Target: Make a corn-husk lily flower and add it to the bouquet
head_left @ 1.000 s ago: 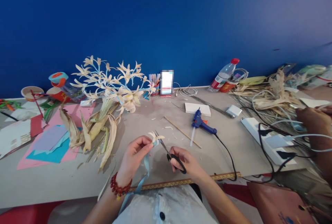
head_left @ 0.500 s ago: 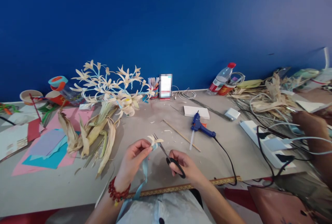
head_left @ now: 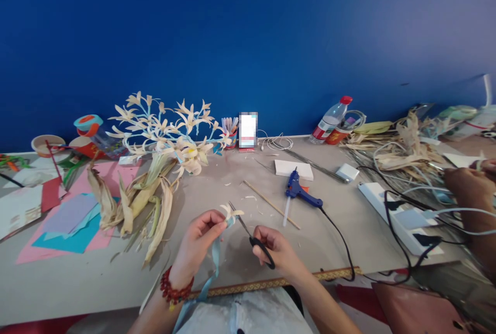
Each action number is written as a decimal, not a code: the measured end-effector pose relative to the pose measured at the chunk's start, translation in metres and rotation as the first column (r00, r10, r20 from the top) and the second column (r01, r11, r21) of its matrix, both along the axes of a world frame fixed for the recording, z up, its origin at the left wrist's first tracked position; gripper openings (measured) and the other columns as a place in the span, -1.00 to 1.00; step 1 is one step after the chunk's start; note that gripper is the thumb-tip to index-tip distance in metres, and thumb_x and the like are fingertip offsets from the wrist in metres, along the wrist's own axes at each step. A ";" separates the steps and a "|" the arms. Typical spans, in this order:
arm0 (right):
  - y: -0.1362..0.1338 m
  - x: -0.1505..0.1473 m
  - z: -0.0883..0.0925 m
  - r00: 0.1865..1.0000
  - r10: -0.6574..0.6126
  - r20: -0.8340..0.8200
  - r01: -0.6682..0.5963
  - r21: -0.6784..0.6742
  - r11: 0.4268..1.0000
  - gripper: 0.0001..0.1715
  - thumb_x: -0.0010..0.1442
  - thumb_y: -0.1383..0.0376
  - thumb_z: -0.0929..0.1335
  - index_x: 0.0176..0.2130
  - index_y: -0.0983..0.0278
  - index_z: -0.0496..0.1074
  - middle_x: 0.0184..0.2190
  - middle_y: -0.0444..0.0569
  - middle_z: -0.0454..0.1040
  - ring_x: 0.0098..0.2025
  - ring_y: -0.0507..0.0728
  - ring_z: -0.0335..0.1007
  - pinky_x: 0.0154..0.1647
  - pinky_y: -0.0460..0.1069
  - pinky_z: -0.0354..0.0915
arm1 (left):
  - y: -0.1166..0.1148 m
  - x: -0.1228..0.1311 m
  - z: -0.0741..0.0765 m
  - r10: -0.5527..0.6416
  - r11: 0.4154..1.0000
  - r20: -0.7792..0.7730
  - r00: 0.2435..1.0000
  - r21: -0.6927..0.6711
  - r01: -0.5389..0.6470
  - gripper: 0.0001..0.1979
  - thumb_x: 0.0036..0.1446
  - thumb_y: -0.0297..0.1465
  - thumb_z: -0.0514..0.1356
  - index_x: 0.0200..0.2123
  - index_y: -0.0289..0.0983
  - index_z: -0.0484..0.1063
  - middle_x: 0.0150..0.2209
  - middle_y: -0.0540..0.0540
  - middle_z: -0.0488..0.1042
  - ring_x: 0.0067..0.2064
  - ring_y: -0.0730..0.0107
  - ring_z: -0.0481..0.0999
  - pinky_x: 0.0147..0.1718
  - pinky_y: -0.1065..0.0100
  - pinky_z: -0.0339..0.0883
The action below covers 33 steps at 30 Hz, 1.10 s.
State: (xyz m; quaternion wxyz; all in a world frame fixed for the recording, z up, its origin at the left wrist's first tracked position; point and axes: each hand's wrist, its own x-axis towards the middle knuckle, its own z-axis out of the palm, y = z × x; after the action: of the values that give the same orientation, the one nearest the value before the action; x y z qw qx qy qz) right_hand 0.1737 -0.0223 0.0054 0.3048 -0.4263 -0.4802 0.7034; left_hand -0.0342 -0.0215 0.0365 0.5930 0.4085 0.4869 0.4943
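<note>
Two hands work at the lower centre of the frame, above the near edge of the table (head_left: 341,231). The left hand (head_left: 199,236), with a red bead bracelet at the wrist, pinches a small husk flower (head_left: 231,212) between thumb and fingertips. The fingers are closed narrowly on its base. A pale blue ribbon (head_left: 214,261) hangs from the flower down towards the bottom edge of the frame. The right hand (head_left: 277,251) grips the black handles of the scissors (head_left: 251,233), with the fingers curled through the loops. The blades point up and left and their tips meet the flower. Whether the blades are parted cannot be told.

Right of centre, a blue glue gun (head_left: 300,194) lies on the table, with a wooden stick (head_left: 271,204) just beside it and a white block (head_left: 293,169) above it. At centre left, a bouquet of husk flowers (head_left: 166,127) lies above loose corn husks (head_left: 135,200) and coloured paper sheets (head_left: 73,215). At the right edge, another person's hand (head_left: 465,184) rests near a white power strip (head_left: 395,210).
</note>
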 end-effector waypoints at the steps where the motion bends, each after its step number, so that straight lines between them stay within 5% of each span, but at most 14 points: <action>1: 0.000 0.000 -0.002 1.000 -0.006 0.008 0.006 0.009 1.000 -0.31 -0.16 -0.21 0.48 -0.52 0.22 0.13 -0.68 -0.30 0.12 -0.64 -0.07 -0.04 -0.60 -0.13 -0.02 | 0.000 0.000 0.000 -0.001 1.000 0.001 1.000 0.005 0.001 -0.84 0.05 -0.36 0.31 -0.48 -0.28 0.43 -0.38 -0.01 0.39 -0.43 0.48 0.31 -0.44 0.45 0.21; 7: 0.000 -0.001 -0.006 0.995 -0.073 0.066 0.067 0.085 0.994 -0.31 -0.12 -0.18 0.48 -0.56 0.22 0.08 -0.67 -0.30 0.05 -0.61 -0.07 -0.13 -0.60 -0.11 -0.16 | 0.000 -0.002 -0.004 0.021 1.000 -0.002 1.000 0.013 -0.021 -0.85 0.06 -0.36 0.30 -0.47 -0.28 0.43 -0.34 -0.03 0.39 -0.40 0.47 0.32 -0.42 0.44 0.24; 16: -0.002 0.000 0.012 1.000 0.026 0.003 -0.026 0.016 1.000 -0.32 -0.09 -0.27 0.41 -0.49 0.23 0.17 -0.64 -0.24 0.23 -0.59 -0.01 0.16 -0.51 -0.09 0.04 | -0.001 0.000 -0.002 0.000 1.000 -0.006 1.000 0.000 0.000 -0.85 0.06 -0.35 0.30 -0.47 -0.27 0.44 -0.36 -0.01 0.39 -0.42 0.48 0.32 -0.43 0.44 0.22; 33: 0.004 0.000 0.013 0.997 0.062 0.035 -0.062 0.014 0.998 -0.30 -0.13 -0.29 0.41 -0.49 0.23 0.16 -0.63 -0.24 0.21 -0.59 -0.01 0.13 -0.54 -0.10 0.00 | -0.002 -0.001 -0.001 -0.035 0.999 -0.047 0.998 -0.014 0.035 -0.84 0.06 -0.33 0.30 -0.46 -0.28 0.44 -0.37 -0.02 0.40 -0.42 0.47 0.31 -0.43 0.45 0.21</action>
State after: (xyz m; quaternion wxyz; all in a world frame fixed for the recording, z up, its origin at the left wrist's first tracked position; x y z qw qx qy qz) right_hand 0.1741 -0.0182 0.0179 0.2777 -0.4209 -0.5037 0.7014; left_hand -0.0351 -0.0230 0.0359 0.5925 0.4247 0.4967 0.4710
